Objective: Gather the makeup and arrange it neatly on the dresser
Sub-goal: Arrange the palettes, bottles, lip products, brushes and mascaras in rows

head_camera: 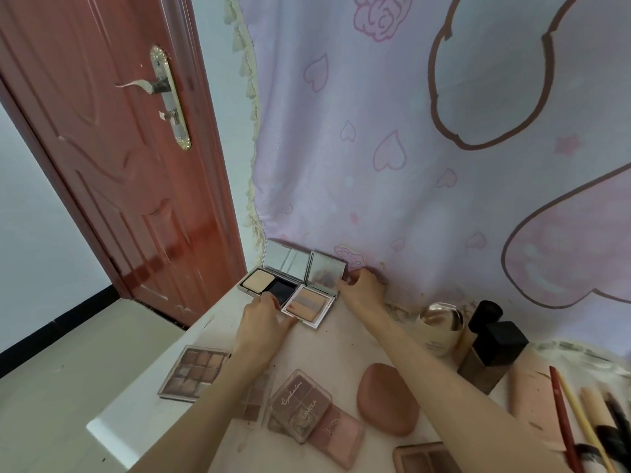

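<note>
Head view: palettes (300, 404), sponge (387, 399), bottles (491, 353) near both forearms.

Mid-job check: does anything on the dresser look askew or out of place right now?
Yes. The small open compact held by both hands sits rotated, not squared with the larger open compact beside it. Nearer the front, the clear-lidded eyeshadow palette lies tilted, overlapping a pink blush palette. Nothing looks spilled or broken.

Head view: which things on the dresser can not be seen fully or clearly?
- Brown palette: cut off by the bottom edge.
- Brushes: blurred, cut off at the right edge.
- Clear palette: partly under the left forearm.
- Small compact: lid's right edge behind the right hand; left hand covers its near corner.
</note>
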### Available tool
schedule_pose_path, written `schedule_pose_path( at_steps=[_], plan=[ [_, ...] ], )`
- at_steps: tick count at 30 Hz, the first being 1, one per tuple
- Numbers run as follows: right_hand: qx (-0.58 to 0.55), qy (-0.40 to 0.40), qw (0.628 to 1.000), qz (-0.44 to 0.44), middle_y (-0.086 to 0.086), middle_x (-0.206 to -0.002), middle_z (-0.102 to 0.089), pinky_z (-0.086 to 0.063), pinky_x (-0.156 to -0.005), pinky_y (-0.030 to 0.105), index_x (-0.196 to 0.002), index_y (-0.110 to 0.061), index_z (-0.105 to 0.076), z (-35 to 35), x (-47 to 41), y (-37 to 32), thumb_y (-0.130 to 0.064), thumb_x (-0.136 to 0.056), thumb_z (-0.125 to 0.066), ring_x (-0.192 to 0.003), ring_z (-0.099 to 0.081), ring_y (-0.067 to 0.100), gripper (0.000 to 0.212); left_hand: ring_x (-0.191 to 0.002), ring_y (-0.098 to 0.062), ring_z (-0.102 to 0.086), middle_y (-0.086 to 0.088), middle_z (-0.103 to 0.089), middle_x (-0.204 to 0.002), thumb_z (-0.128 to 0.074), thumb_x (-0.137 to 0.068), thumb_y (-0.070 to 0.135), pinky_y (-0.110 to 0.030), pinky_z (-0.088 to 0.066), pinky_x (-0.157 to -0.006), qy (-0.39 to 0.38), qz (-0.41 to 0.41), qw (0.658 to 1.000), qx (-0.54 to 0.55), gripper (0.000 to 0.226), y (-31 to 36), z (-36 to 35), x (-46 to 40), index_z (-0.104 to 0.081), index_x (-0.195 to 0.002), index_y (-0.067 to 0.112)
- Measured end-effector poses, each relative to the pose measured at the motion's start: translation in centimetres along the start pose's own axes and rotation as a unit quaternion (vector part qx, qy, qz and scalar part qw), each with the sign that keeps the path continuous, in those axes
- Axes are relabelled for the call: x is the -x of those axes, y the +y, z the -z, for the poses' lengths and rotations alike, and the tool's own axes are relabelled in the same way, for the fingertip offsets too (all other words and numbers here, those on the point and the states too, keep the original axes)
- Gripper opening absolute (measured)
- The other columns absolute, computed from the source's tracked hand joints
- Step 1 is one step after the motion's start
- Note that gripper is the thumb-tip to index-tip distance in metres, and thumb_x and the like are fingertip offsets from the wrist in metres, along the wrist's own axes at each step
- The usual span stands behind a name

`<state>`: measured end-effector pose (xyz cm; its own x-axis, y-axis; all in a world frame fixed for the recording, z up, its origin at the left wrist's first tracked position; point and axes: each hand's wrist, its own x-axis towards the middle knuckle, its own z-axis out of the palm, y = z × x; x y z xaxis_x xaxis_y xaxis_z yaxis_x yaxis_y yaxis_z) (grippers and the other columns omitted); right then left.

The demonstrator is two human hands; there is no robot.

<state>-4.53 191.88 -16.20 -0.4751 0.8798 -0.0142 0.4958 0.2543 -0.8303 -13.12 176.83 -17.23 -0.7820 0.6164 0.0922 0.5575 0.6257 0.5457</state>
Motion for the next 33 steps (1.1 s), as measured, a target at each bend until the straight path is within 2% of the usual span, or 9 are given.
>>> schedule_pose_path(
  at_steps=[5, 10, 17, 22, 24, 27, 29, 31, 33],
  plan=[
    [0.014, -0.044, 0.996, 0.071, 0.01, -0.109, -0.062, -0.04, -0.081, 0.025, -0.113, -0.003, -0.058, 3.0, 4.2, -0.8, -0.019, -0.091, -0.056, -0.098, -0.057, 0.021, 0.027, -0.121, -0.024, -0.043, -0.009, -0.044, -0.133, -0.052, -0.092, 0.037, -0.035, -0.039, -0.099, -0.071, -0.062, 0.993, -0.066, 0.049, 0.7, 0.8, 2.5, -0.038, -0.131, 0.011],
    [0.16, -0.099, 0.969, 0.158, 0.005, -0.115, -0.064, -0.038, -0.086, 0.022, -0.114, -0.009, -0.063, 6.4, 8.9, 0.7, -0.022, -0.092, -0.053, -0.104, -0.057, 0.017, 0.027, -0.129, -0.018, -0.037, -0.003, -0.037, -0.144, -0.044, -0.095, 0.04, -0.033, -0.032, -0.106, -0.135, -0.168, 0.975, -0.061, 0.045, 1.8, 1.0, 6.4, -0.043, -0.135, 0.019],
    [0.29, -0.252, 0.912, 0.146, -0.002, -0.151, -0.025, -0.029, -0.108, 0.03, -0.148, -0.022, -0.021, 9.8, 14.5, 4.6, -0.044, -0.087, -0.057, -0.134, -0.03, 0.017, 0.074, -0.14, -0.013, -0.017, 0.002, -0.023, -0.152, -0.041, -0.094, 0.047, -0.03, -0.015, -0.114, -0.144, -0.249, 0.949, -0.132, 0.049, 2.3, 0.5, 11.1, -0.038, -0.138, 0.026],
    [0.316, -0.184, 0.918, 0.156, 0.005, -0.142, -0.035, -0.034, -0.101, 0.032, -0.145, -0.022, -0.025, 9.6, 15.2, 5.0, -0.046, -0.083, -0.058, -0.127, -0.035, 0.022, 0.075, -0.135, -0.011, -0.027, 0.007, -0.037, -0.143, 0.001, -0.062, 0.065, -0.028, -0.017, -0.109, -0.143, -0.257, 0.941, -0.168, 0.09, 2.4, 0.1, 12.3, -0.046, -0.13, 0.029],
    [0.242, -0.129, 0.949, 0.154, 0.003, -0.133, -0.045, -0.037, -0.094, 0.028, -0.138, -0.02, -0.036, 9.4, 15.6, 5.2, -0.046, -0.081, -0.061, -0.119, -0.043, 0.019, 0.067, -0.13, -0.009, -0.034, 0.008, -0.041, -0.139, 0.001, -0.062, 0.063, -0.028, -0.02, -0.107, -0.131, -0.259, 0.945, -0.152, 0.088, 2.1, -0.1, 12.0, -0.049, -0.128, 0.031],
    [0.019, -0.082, 0.992, 0.098, -0.006, -0.118, -0.056, -0.042, -0.088, 0.023, -0.125, -0.024, -0.051, 9.6, 16.2, 5.1, -0.048, -0.081, -0.065, -0.105, -0.053, 0.01, 0.052, -0.132, -0.009, -0.033, 0.008, -0.04, -0.14, -0.027, -0.087, 0.057, -0.032, -0.016, -0.112, -0.125, -0.259, 0.951, -0.116, 0.056, 2.0, -0.4, 11.8, -0.044, -0.133, 0.03],
    [-0.115, -0.084, 0.988, 0.063, -0.002, -0.106, -0.062, -0.044, -0.087, 0.023, -0.111, -0.027, -0.06, 10.0, 16.4, 4.8, -0.05, -0.085, -0.059, -0.094, -0.057, 0.009, 0.035, -0.136, -0.009, -0.027, 0.008, -0.032, -0.147, -0.044, -0.093, 0.046, -0.033, -0.009, -0.116, -0.107, -0.266, 0.955, -0.075, 0.054, 2.4, -0.4, 12.0, -0.032, -0.141, 0.028],
    [-0.21, -0.087, 0.973, 0.044, 0.015, -0.1, -0.064, -0.049, -0.089, 0.033, -0.1, -0.024, -0.062, 10.1, 16.4, 4.7, -0.043, -0.089, -0.055, -0.089, -0.062, 0.019, 0.023, -0.134, -0.012, -0.031, 0.009, -0.027, -0.15, -0.055, -0.088, 0.045, -0.029, -0.018, -0.114, -0.068, -0.284, 0.956, 0.002, 0.068, 3.2, -0.4, 12.4, -0.024, -0.145, 0.027],
    [-0.319, -0.108, 0.941, 0.027, 0.022, -0.104, -0.064, -0.053, -0.084, 0.037, -0.099, -0.018, -0.064, 9.9, 16.7, 4.9, -0.036, -0.088, -0.055, -0.088, -0.065, 0.026, 0.023, -0.132, 0.0, -0.027, 0.018, -0.021, -0.147, -0.065, -0.081, 0.045, -0.014, -0.025, -0.107, -0.034, -0.314, 0.944, 0.095, 0.08, 4.3, -0.2, 12.9, -0.02, -0.145, 0.028]
  ],
)
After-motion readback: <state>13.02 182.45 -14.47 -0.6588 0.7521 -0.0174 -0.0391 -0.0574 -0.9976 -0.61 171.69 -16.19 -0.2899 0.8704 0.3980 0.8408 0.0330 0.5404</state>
